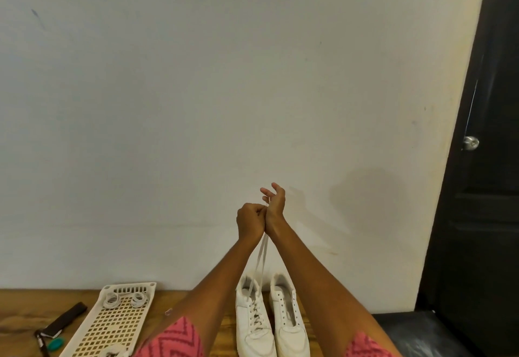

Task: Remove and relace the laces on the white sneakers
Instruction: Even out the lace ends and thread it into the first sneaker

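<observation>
Two white sneakers stand side by side on the wooden table. The left sneaker [254, 320] is laced; the right sneaker [289, 317] shows bare eyelets. A white lace [261, 255] runs up from the left sneaker's top to my raised hands. My left hand [250, 220] grips the lace in a fist. Touching it on the right, my right hand [273, 202] has the lace running up across its palm, with its fingers loosely curled above.
A cream perforated tray [112, 325] lies at the left with coiled white laces [112, 299] on it. A dark strap [67, 318], a pen and a green item lie further left. A black seat [421, 331] and a dark door [483, 160] are at the right.
</observation>
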Tool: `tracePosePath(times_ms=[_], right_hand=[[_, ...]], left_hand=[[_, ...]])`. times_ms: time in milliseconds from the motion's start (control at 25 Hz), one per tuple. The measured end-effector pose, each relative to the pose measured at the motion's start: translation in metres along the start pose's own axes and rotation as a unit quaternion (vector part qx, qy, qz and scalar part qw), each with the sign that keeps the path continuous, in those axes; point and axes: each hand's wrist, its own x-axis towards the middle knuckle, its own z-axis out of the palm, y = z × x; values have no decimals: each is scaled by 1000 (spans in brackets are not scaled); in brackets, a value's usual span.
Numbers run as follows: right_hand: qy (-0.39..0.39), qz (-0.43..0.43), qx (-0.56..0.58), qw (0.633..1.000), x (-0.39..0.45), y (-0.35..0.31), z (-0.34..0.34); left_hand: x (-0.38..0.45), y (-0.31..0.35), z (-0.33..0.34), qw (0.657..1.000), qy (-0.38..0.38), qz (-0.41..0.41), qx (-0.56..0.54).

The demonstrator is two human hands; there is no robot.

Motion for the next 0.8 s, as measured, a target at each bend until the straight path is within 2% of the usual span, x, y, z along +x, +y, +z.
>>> tracePosePath(times_ms=[160, 320, 440, 520, 640, 800], right_hand=[[32, 31, 64, 997, -2, -16, -2], [25, 49, 64, 996, 0, -8, -8], [6, -51, -58, 997, 9, 0, -25], [-51, -108, -152, 981, 13, 6, -41], [-144, -113, -182, 966, 12, 7, -50], [-142, -171, -210, 952, 14, 3, -44]], left_hand=[[-6, 2, 0, 997, 8, 2, -77], [-5, 2, -1, 999, 30, 43, -9], [11, 2, -7, 999, 23, 31, -2], [21, 2, -14, 999, 25, 25, 12], [32, -1, -22, 999, 16, 31, 34], [36, 3, -25, 999, -6, 24, 21]])
